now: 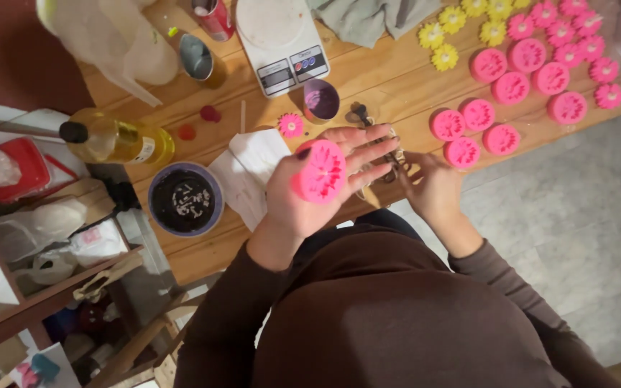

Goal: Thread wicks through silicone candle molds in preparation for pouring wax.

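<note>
My left hand [303, 190] is raised palm up over the wooden table [368, 72], with a round pink silicone mould [320, 171] lying on the palm and the fingers spread beyond it. To its right, my right hand [433, 188] rests at the table's near edge, fingers closed on a dark metal tool [395, 156] that is partly hidden behind the left fingers. What kind of tool it is I cannot tell.
Several more pink moulds [509, 88] lie at the right, with yellow flowers [461, 29] and pink flowers [566, 32] behind. Also here: a kitchen scale [282, 43], purple cup [321, 100], dark-filled bowl [185, 200], oil bottle [116, 140], white paper [249, 169], grey cloth [368, 18].
</note>
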